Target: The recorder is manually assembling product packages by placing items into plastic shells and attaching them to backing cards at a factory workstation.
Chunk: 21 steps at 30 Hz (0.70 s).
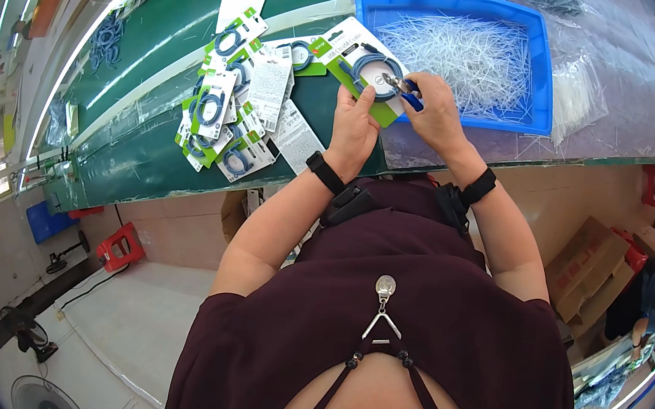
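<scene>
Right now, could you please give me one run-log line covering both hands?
left hand: holding carded cable | right hand: gripping blue-handled cutters, tips over it | nearby: blue tray, thin pale strips inside

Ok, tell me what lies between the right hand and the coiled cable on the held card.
The blue-handled cutters, held in the right hand, metal end toward the coiled cable, as the head view shows.

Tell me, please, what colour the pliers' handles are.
The pliers' handles are blue; the head view shows them best.
</scene>
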Available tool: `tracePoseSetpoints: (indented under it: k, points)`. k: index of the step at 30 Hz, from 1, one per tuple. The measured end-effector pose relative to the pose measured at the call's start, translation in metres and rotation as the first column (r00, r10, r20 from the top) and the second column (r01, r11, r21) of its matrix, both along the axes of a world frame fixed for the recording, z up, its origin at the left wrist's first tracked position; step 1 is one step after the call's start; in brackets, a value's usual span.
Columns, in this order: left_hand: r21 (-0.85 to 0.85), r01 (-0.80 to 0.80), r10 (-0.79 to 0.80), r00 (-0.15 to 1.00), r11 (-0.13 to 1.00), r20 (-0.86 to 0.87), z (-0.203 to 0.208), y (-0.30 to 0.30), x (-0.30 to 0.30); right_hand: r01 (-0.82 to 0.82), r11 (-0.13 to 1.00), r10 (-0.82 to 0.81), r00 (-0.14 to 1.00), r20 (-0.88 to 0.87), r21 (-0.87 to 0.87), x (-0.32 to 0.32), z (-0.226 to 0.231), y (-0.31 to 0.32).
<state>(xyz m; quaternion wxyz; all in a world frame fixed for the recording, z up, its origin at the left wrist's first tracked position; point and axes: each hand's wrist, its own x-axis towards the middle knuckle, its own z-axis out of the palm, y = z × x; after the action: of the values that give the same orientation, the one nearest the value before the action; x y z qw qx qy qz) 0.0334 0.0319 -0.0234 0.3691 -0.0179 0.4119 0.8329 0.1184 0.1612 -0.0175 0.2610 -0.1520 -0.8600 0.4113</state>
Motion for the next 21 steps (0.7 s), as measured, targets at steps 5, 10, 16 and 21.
tracePoseSetpoints:
  k: [5, 10, 16, 21]
  points:
    - [-0.008, 0.022, -0.021, 0.992, 1.000, 0.124, -0.005, -0.010, -0.003, -0.229, 0.969, 0.224, 0.973, 0.063, 0.095, -0.003, -0.005, 0.003]
    - [-0.088, -0.082, 0.085, 0.996, 0.993, 0.034, -0.017, -0.039, -0.007, -0.350, 0.910, 0.336, 0.937, 0.098, 0.223, -0.012, -0.017, 0.001]
    - [-0.253, -0.217, 0.179, 0.970, 0.943, -0.164, -0.013, -0.192, -0.031, -0.129, 0.934, 0.077, 0.984, 0.163, 0.333, 0.012, -0.073, 0.069]
    - [-0.584, -0.341, 0.201, 0.935, 0.737, -0.292, -0.027, -0.366, 0.009, 0.258, 0.953, -0.297, 0.899, 0.322, 0.158, 0.047, -0.076, 0.108]
